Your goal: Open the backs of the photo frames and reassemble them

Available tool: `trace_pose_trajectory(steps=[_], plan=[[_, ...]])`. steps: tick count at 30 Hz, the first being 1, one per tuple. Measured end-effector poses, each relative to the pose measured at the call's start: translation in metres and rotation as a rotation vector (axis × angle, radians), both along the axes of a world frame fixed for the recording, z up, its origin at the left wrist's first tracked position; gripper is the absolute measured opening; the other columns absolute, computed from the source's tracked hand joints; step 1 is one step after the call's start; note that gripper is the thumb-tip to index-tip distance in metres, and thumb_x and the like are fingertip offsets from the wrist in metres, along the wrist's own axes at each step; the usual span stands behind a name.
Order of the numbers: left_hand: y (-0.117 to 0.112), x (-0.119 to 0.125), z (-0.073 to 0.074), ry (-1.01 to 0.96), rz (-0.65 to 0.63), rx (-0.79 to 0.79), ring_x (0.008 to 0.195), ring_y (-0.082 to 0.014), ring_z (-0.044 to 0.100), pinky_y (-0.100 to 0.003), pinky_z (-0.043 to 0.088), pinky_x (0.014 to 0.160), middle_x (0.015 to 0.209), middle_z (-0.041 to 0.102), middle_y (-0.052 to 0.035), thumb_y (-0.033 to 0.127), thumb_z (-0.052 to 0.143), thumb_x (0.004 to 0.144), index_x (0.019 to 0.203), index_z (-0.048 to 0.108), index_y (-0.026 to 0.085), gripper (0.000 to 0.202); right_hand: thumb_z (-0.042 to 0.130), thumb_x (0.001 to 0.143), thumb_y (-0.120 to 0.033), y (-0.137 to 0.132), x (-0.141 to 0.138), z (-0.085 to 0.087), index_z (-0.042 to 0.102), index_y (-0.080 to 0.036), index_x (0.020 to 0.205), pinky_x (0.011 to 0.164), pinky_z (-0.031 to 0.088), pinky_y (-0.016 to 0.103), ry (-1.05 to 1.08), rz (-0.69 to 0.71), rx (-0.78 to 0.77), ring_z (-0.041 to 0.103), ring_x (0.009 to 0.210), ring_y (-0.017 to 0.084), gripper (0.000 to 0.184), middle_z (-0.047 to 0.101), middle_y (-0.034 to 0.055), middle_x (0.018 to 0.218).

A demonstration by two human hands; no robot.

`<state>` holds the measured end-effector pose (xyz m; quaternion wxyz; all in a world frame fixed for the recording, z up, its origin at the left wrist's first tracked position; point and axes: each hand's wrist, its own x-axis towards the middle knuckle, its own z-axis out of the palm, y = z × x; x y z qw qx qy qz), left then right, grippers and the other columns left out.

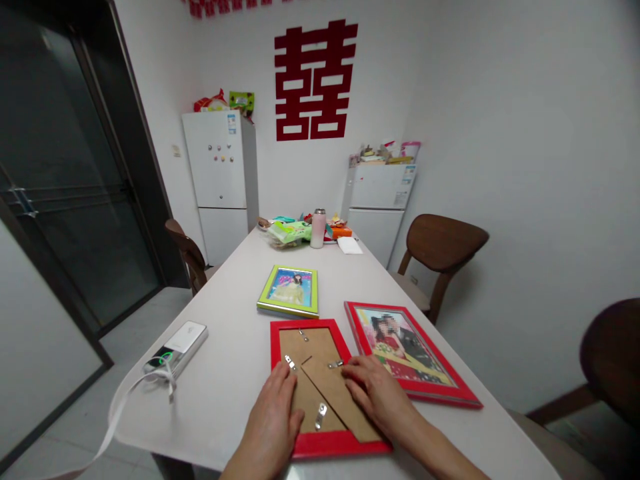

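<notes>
A red picture frame [280,340] lies face down at the table's near edge, showing its brown backing board [313,347] with several metal clips. My left hand [273,417] rests on its left side, fingertips at a clip [290,363], fingers together and flat. My right hand [377,393] lies on the board's right part, fingertips touching another clip [335,364]. Neither hand grips anything. A second red frame [407,353] with a photo lies face up to the right. A green frame [290,290] with a photo lies beyond.
A white power bank [183,343] with a white cable sits at the table's left edge. Snack bags and a pink bottle [318,228] crowd the far end. Brown chairs [440,250] stand on both sides; two white fridges stand at the back wall.
</notes>
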<state>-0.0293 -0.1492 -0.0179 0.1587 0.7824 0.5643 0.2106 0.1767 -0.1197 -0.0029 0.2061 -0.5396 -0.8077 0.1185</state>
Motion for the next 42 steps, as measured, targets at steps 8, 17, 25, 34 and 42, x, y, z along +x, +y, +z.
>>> trace_pose_trajectory(steps=[8,17,25,34,42], plan=[[0.003,-0.003,-0.008,0.014,-0.013,0.053,0.118,-0.0216,0.034,-0.041,0.032,0.097,0.126,0.04,-0.0149,0.01,0.041,0.069,0.111,0.048,0.008,0.043,0.04,0.076,-0.015,0.033,-0.012,-0.012,0.065,-0.015,0.073,0.069,0.037,0.026,-0.1,-0.088,0.028,0.048,0.076,0.017,0.025,0.054,0.008,0.077],[0.005,-0.001,-0.011,0.074,0.016,0.165,0.113,-0.0214,0.041,-0.039,0.038,0.092,0.121,0.046,-0.0157,0.007,0.037,0.071,0.109,0.05,0.009,0.04,0.042,0.071,-0.012,0.03,-0.006,-0.012,0.057,-0.015,0.06,0.065,0.037,0.026,-0.007,-0.027,0.064,0.047,0.072,0.015,0.019,0.05,0.0048,0.074],[0.006,-0.002,-0.014,-0.018,0.023,0.175,0.111,-0.0215,0.043,-0.039,0.038,0.092,0.118,0.049,-0.0152,0.005,0.037,0.069,0.106,0.052,0.009,0.04,0.04,0.074,-0.016,0.03,-0.011,-0.003,0.061,-0.014,0.071,0.069,0.037,0.025,-0.034,-0.005,0.069,0.049,0.075,0.015,0.021,0.055,0.0056,0.076],[0.005,-0.002,-0.011,-0.076,0.027,0.186,0.11,-0.0214,0.044,-0.04,0.039,0.091,0.117,0.051,-0.0136,0.004,0.038,0.067,0.105,0.054,0.012,0.042,0.043,0.076,-0.021,0.074,-0.06,-0.005,0.064,-0.016,0.07,0.063,0.034,0.022,-0.104,-0.108,0.057,0.055,0.073,0.015,0.022,0.063,0.0071,0.075],[0.006,-0.003,-0.016,-0.063,0.033,0.199,0.109,-0.0214,0.045,-0.04,0.04,0.091,0.117,0.051,-0.0128,0.003,0.038,0.066,0.105,0.054,0.013,0.043,0.042,0.075,-0.022,0.092,-0.07,-0.014,0.061,-0.015,0.07,0.056,0.032,0.023,-0.113,-0.226,0.027,0.057,0.069,0.017,0.021,0.064,0.0087,0.073]])
